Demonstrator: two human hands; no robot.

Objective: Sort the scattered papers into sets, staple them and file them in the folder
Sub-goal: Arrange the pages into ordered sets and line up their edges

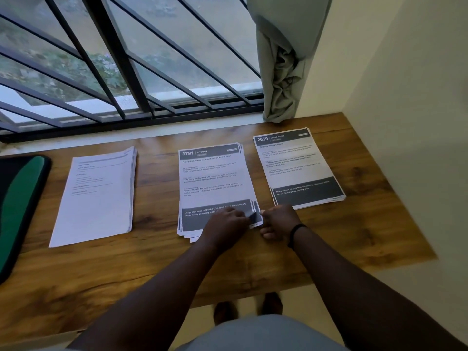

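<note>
Three paper stacks lie on the wooden table [152, 269]. The middle stack [214, 183] is headed "3791 KITCHEN" and its sheets are slightly fanned. My left hand [228, 222] rests on that stack's near right corner, its fingertips pinching the corner of the top sheet. My right hand [279, 220] sits just off the same corner, fingers curled, thumb and fingertips at the paper's edge. A stack headed "2659 LIVING ROOM" [297, 165] lies to the right. A plainer white stack [97, 196] lies to the left.
A black and green folder [17, 206] lies at the table's left edge. A barred window [121, 62] runs along the back, with a bunched grey curtain [283, 62] at its right. A wall closes the right side. My feet show below the table's front edge.
</note>
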